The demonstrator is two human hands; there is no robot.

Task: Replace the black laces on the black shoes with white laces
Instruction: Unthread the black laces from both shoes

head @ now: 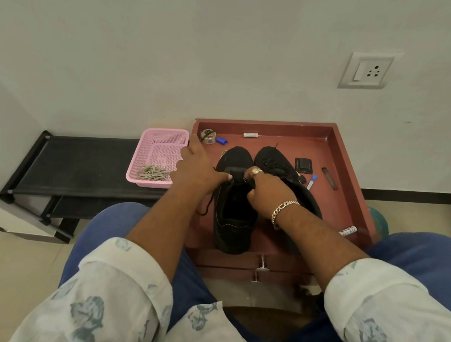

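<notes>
Two black shoes stand side by side on a reddish-brown tray-top cabinet (341,166). The left shoe (233,227) is nearer me, and the right shoe (273,159) is partly under my right forearm. My left hand (199,168) pinches the black lace (206,205) at the left shoe's eyelets, and a loose end of the lace hangs down the shoe's left side. My right hand (268,192), with a ring and a chain bracelet, grips the lace area at the tongue. White laces (153,175) lie bundled in a pink basket (163,143) to the left.
A tape roll (208,136), a blue cap (221,141), a white tube (251,135), a black pad (304,165), a pen (311,182) and a dark stick (330,178) lie on the tray. A black low rack (80,166) holds the basket. My knees flank the cabinet.
</notes>
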